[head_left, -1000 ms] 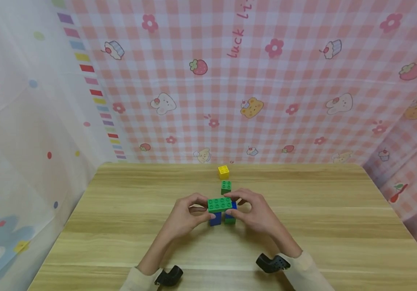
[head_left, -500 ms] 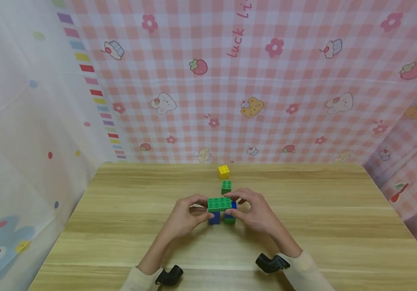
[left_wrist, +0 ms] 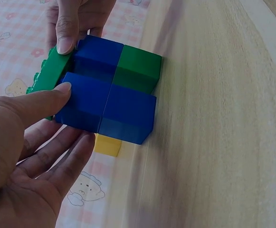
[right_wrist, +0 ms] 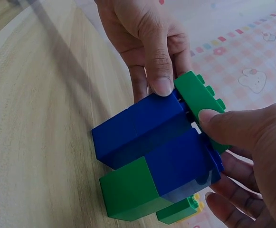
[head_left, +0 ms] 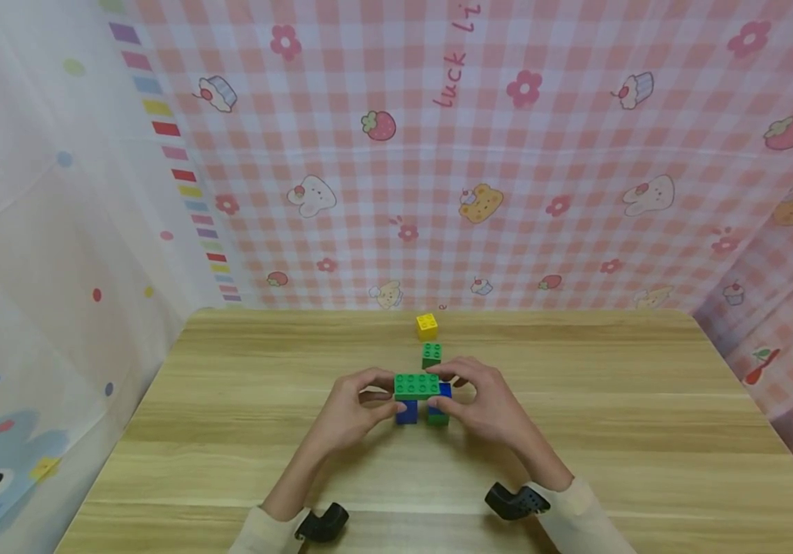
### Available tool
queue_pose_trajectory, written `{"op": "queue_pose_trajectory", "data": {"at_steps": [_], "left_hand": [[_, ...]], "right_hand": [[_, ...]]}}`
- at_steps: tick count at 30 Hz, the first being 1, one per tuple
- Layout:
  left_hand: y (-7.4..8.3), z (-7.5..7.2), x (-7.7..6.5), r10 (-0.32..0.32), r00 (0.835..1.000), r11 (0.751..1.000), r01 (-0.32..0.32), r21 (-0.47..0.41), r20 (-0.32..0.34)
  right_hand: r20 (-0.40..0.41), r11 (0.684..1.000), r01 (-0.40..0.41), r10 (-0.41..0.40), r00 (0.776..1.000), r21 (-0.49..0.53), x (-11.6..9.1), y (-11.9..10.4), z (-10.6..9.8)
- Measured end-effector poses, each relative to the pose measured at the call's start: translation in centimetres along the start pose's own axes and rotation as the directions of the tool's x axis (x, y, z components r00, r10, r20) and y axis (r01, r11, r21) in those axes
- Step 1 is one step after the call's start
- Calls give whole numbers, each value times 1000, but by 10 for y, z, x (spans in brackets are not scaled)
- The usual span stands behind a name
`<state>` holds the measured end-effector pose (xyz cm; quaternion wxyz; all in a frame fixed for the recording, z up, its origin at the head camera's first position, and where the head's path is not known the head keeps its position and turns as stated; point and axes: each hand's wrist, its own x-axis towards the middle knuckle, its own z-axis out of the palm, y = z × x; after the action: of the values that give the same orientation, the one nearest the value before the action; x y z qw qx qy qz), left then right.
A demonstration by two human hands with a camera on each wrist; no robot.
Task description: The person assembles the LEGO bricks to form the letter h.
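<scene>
A long green toy brick (head_left: 417,386) with studs on top lies across two short stacks of building blocks. The left stack is two blue blocks (left_wrist: 128,111); the right one has a blue block (right_wrist: 178,161) over a green block (right_wrist: 128,190). My left hand (head_left: 353,408) grips the left stack's upper blue block, thumb on its near face and fingers behind. With thumb and fingers, my right hand (head_left: 484,400) pinches the long green brick near its right end. Blue studs and a small gap show beneath that brick in the right wrist view.
Beyond the hands, a small green block (head_left: 431,355) stands on the wooden table (head_left: 264,431). Farther back is a yellow block (head_left: 427,327), near the table's rear edge. A pink checked cloth (head_left: 396,169) hangs behind the table.
</scene>
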<state>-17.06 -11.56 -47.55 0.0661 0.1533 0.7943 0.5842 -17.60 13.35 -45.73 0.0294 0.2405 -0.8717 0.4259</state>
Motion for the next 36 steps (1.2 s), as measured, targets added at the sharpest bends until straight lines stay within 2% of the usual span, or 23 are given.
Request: {"op": "queue_pose_trajectory", "data": {"at_steps": [17, 36], "left_hand": [[-3, 1, 1, -18, 1000, 999, 19, -30, 13], [-1, 5, 0, 43, 998, 998, -44, -35, -47]], "right_hand": [[7, 1000, -14, 14, 1000, -6, -1, 2, 1], [30, 999, -8, 7, 1000, 51, -1, 5, 1]]}}
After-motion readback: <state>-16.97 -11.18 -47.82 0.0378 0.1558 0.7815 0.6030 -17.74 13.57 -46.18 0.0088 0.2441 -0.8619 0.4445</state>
